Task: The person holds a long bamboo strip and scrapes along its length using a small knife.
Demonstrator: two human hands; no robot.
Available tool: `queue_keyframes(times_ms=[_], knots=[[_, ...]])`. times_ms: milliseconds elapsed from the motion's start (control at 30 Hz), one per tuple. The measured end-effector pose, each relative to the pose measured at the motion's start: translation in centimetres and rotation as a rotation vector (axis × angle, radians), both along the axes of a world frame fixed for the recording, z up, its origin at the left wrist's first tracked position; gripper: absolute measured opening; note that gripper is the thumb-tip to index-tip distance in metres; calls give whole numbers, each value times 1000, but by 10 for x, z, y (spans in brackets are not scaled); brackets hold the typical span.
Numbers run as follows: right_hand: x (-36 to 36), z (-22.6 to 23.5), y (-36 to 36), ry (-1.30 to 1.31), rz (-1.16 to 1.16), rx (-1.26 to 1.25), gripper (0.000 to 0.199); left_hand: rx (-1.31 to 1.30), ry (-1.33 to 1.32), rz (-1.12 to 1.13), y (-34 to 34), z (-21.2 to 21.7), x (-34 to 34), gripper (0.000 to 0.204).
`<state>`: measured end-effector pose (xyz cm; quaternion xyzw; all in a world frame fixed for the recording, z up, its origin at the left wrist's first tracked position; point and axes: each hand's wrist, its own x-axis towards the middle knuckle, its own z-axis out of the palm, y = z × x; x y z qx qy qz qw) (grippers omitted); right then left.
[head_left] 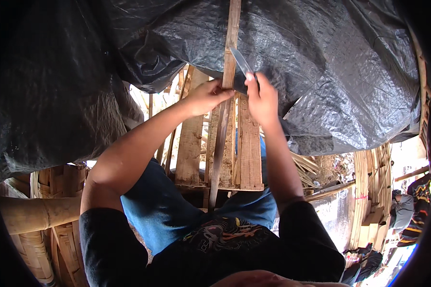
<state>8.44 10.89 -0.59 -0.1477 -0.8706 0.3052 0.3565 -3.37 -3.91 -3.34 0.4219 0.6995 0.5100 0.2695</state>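
1. Our left hand pinches one long bamboo strip, fingers closed on it.
2. Our right hand is wrapped around one knife, its blade laid against the strip.
3. The strip is thin, pale up top, darker lower, running over our lap.
4. Under it sits one wooden pallet; black tarp behind.

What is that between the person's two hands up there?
In the head view, a long bamboo strip runs between the left hand, which grips it, and the right hand, which holds a knife blade against it.
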Motion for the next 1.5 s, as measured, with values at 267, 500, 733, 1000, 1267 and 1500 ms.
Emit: queue_keyframes(times_ms=[267, 500, 733, 1000, 1267, 1500], knots=[[-44, 93, -5, -488, -20, 763, 29, 224, -788, -215, 19, -25, 28, 33], [-40, 104, -9, -576, 25, 817, 29, 241, -701, 21, 29, -21, 46, 28], [-35, 105, -4, -549, 90, 821, 26, 217, -259, 275, 39, -25, 47, 25], [-28, 115, -7, -584, 68, 803, 28, 245, 97, 323, 31, -19, 51, 20], [-25, 109, -7, -629, 57, 795, 29, 277, 281, 357, 34, -27, 51, 15], [-26, 115, -10, -689, 45, 716, 28, 205, 257, 265, 27, -18, 47, 26]])
